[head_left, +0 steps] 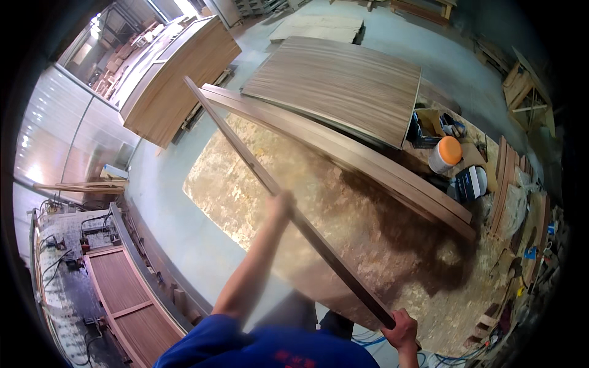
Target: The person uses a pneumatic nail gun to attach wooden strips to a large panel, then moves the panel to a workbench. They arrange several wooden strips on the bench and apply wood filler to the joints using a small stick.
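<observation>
A long, narrow wooden strip (334, 262) runs slantwise above the worktable (294, 260), from the upper left down to the lower right. My left hand (281, 207) is closed around it near the middle, somewhat blurred. At its near right end my right hand (402, 330) grips it, fingers wrapped round. Beyond the strip, a stack of long wooden boards (343, 156) lies across the table. Behind those boards rests a large wood-grain panel (337, 83).
On the table's right stand a white tub with an orange lid (446, 153), an open box (427, 127) and a black-and-white container (471, 184). Stacked panels (184, 80) sit at the upper left. A machine bed (73, 276) holds a framed panel (132, 300) at the left.
</observation>
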A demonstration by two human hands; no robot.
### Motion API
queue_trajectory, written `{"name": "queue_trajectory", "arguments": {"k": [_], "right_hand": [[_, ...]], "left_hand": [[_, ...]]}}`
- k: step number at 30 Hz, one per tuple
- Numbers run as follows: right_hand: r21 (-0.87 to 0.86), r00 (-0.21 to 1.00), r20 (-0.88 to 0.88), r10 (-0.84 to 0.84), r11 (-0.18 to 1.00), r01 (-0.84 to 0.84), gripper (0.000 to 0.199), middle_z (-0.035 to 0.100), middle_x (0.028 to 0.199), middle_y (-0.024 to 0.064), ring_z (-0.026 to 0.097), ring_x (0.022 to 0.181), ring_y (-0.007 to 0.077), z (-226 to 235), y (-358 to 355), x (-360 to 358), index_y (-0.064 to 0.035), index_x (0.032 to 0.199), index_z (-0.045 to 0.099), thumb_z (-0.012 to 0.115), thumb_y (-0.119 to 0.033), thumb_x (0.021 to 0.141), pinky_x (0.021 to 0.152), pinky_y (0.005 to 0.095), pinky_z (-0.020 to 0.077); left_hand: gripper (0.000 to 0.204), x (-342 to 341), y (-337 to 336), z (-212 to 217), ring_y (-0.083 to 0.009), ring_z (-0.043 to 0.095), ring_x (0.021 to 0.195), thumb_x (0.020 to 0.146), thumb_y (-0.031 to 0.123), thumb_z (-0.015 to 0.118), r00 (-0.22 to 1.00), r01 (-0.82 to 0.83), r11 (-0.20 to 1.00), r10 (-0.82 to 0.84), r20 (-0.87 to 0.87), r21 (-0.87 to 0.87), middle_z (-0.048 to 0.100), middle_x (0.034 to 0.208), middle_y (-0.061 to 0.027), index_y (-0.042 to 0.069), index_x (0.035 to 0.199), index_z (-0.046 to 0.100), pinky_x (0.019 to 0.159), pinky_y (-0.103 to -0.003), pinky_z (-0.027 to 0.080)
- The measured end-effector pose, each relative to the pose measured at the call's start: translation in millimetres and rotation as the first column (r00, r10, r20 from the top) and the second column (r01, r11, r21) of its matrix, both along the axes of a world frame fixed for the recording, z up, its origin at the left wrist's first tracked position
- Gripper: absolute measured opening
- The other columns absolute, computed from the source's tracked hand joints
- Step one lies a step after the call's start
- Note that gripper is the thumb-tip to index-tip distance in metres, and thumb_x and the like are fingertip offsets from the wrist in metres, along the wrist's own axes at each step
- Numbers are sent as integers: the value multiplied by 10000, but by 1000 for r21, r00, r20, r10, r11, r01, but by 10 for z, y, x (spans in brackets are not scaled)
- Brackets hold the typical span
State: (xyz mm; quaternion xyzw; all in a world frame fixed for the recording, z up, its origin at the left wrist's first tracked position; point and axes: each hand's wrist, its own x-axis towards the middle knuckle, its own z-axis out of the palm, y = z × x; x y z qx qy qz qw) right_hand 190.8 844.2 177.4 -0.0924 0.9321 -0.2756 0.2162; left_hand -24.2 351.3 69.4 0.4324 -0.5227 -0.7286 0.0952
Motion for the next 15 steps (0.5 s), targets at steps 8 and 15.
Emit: {"name": "queue_trajectory", "arguments": {"k": [8,15], "right_hand": [[-327,988,101,119,942,-80,535,656,1091,205,629,1052,417,-895,-2188,126,-47,1214,634,765,-418,851,903,519,507],[-834,951,-241,-193,542,-102,850,445,1498,264,460,1401,386,512,-2845,-1417,20,1563,323,757,-383,953,1157,461,383]], "left_hand": [[158,-746,-849,2286,-176,624,669,899,158,633,872,326,657,-486,-51,-679,677,798,-69,28,968,689,599,-312,496],[512,-420,-1171,2743,-149,634,936,918,196,693,592,530,452,-803,-68,-717,666,1087,-55,-2,1369,557,807,-283,509]]}}
